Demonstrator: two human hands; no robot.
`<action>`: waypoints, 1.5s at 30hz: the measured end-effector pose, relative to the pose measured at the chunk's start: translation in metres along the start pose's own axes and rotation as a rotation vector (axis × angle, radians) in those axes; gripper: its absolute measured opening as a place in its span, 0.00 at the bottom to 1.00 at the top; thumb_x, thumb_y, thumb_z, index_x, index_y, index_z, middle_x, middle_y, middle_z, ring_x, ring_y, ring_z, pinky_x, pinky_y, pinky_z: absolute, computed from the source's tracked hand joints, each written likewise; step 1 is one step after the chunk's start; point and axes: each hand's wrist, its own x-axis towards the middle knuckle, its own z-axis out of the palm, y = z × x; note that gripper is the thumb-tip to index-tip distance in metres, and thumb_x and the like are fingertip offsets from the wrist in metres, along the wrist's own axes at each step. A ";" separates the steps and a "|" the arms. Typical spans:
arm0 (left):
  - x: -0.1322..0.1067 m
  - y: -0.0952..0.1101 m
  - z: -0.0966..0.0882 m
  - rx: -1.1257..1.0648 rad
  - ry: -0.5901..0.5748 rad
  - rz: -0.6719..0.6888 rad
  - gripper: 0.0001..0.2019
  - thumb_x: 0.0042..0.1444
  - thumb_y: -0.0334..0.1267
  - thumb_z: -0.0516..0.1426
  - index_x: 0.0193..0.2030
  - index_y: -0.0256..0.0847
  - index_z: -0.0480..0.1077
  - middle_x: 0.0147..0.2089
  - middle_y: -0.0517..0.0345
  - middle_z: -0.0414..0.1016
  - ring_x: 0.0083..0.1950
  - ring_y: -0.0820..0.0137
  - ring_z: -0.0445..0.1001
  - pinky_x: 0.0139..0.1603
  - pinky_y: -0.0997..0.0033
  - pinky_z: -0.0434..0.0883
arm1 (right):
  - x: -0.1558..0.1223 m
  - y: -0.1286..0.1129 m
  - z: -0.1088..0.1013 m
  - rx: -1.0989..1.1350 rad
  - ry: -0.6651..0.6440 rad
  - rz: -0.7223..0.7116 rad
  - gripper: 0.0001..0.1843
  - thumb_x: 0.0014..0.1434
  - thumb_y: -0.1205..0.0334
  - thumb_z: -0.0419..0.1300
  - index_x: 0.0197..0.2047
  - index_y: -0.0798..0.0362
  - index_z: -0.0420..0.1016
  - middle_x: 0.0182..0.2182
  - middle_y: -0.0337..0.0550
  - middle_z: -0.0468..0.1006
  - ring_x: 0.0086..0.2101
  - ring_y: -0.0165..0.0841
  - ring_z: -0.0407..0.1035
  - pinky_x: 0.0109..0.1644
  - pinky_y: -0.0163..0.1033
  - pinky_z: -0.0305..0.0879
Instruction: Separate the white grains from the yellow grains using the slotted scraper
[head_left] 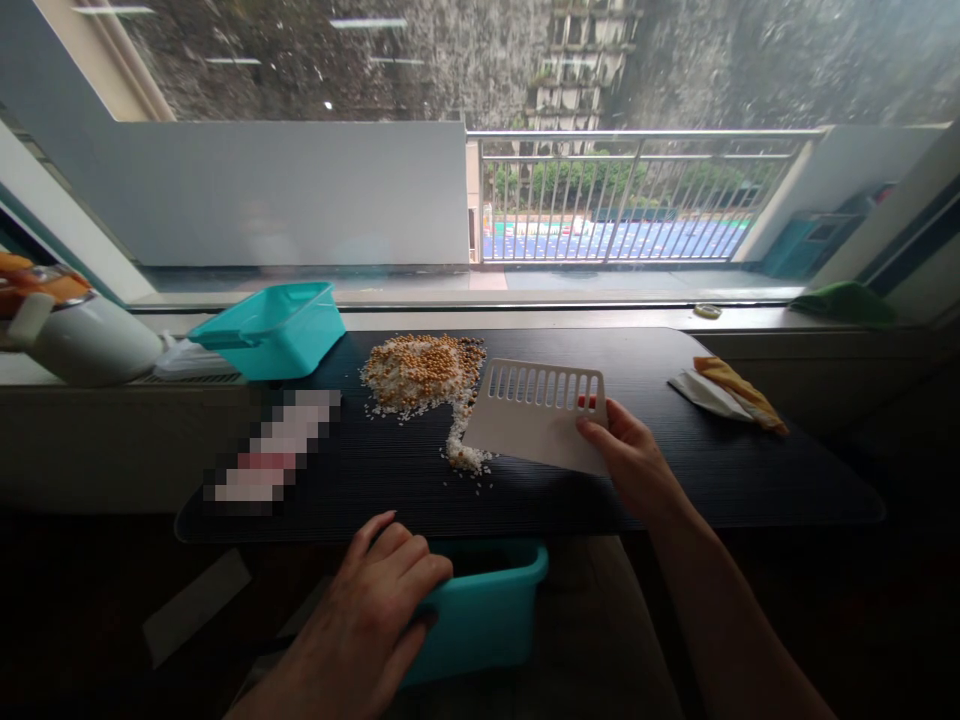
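- Nearest, the left hand [390, 585] is curled over the rim of a teal bin [484, 625], holding it at its left end, just below the near edge of the table [360, 480].
- The right hand [630, 455] pinches a pale slotted scraper [525, 425] by its right end, thumb on the near face and fingertips behind. The scraper is tilted over the table, its row of slots along the upper part.
- Just beside the scraper's left edge, a thin trail of white grains [466, 455] runs toward the near side, with a few loose grains around it.
- On the left, a pixelated flat item [274, 450] lies on the table; what it is cannot be told.
- On the right, well apart from the scraper, lie a yellow and white wrapper [731, 395].
- Farther back, the trail joins a mixed heap [424, 370] of white grains and yellow-orange beans, with darker bits at its right end.
- Left of the heap stands a teal basket [292, 335]; farther left is a white rounded pot [101, 340].
- Along the windowsill [525, 318], at right, are a small round item [706, 311] and a green object [847, 303].
- Beyond the glass is a metal railing [637, 200].
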 end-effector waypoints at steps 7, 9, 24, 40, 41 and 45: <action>-0.001 -0.001 0.002 -0.023 -0.003 -0.037 0.20 0.48 0.19 0.51 0.44 0.47 0.65 0.39 0.63 0.70 0.45 0.66 0.68 0.64 0.53 0.51 | -0.005 -0.003 0.001 -0.001 -0.058 0.034 0.18 0.48 0.53 0.69 0.42 0.47 0.77 0.31 0.37 0.80 0.32 0.36 0.72 0.37 0.39 0.67; -0.002 -0.001 0.002 -0.021 -0.009 -0.040 0.20 0.49 0.19 0.50 0.44 0.47 0.65 0.39 0.62 0.70 0.45 0.65 0.68 0.64 0.52 0.51 | -0.006 -0.004 0.003 -0.025 -0.056 0.019 0.17 0.48 0.52 0.68 0.42 0.47 0.77 0.32 0.37 0.80 0.31 0.36 0.71 0.36 0.39 0.67; -0.013 -0.008 -0.002 -0.043 0.004 -0.092 0.20 0.49 0.18 0.51 0.44 0.47 0.67 0.39 0.63 0.70 0.45 0.65 0.68 0.63 0.52 0.48 | -0.011 -0.003 0.014 -0.137 -0.029 -0.073 0.15 0.52 0.52 0.65 0.42 0.47 0.75 0.30 0.36 0.76 0.30 0.33 0.68 0.34 0.37 0.63; -0.040 -0.023 -0.020 0.000 0.045 -0.093 0.20 0.47 0.20 0.51 0.44 0.47 0.66 0.38 0.64 0.70 0.44 0.65 0.67 0.65 0.56 0.46 | -0.028 0.010 0.035 -0.131 -0.179 -0.140 0.15 0.56 0.52 0.64 0.45 0.49 0.75 0.35 0.40 0.78 0.35 0.35 0.70 0.39 0.36 0.68; -0.045 -0.025 -0.023 0.014 0.044 -0.097 0.20 0.47 0.20 0.50 0.44 0.47 0.65 0.38 0.64 0.69 0.44 0.66 0.67 0.65 0.56 0.46 | -0.032 0.015 0.037 -0.133 -0.188 -0.148 0.14 0.56 0.53 0.64 0.45 0.48 0.75 0.36 0.40 0.79 0.36 0.35 0.70 0.41 0.36 0.67; -0.054 -0.028 -0.028 0.016 0.031 -0.118 0.20 0.49 0.19 0.50 0.45 0.46 0.65 0.38 0.64 0.69 0.44 0.66 0.67 0.65 0.56 0.45 | -0.050 0.030 0.040 -0.152 -0.217 -0.134 0.13 0.57 0.53 0.64 0.44 0.48 0.76 0.37 0.40 0.79 0.39 0.35 0.71 0.44 0.35 0.67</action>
